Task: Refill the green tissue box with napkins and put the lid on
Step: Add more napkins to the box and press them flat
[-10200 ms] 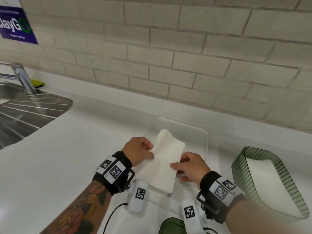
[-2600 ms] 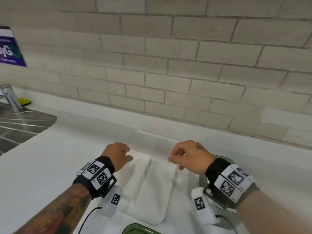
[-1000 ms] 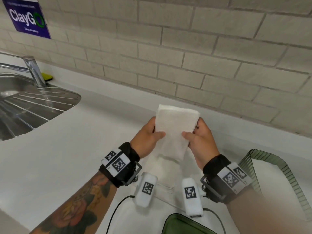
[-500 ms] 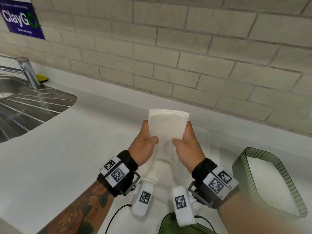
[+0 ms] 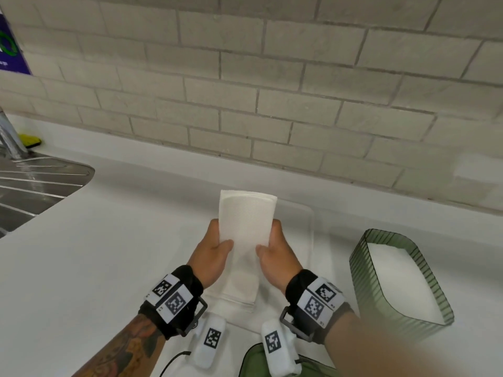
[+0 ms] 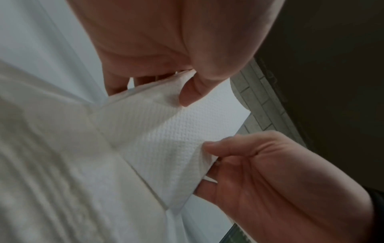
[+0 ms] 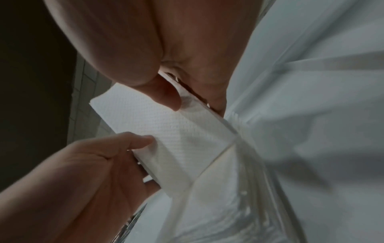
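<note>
Head view showed left hand point(image 5: 211, 255) and right hand point(image 5: 275, 257) gripping a napkin stack point(image 5: 246, 217), possibly half inside clear packaging point(image 5: 309, 240).

The left hand point(image 5: 211, 255) and the right hand point(image 5: 275, 257) hold a stack of white napkins point(image 5: 246, 221) upright between them, thumbs on its front, above a clear plastic wrapper point(image 5: 309, 240) on the white counter point(image 5: 95, 254). To the right stands the green tissue box point(image 5: 362, 268), open, with white napkins inside.
</note>
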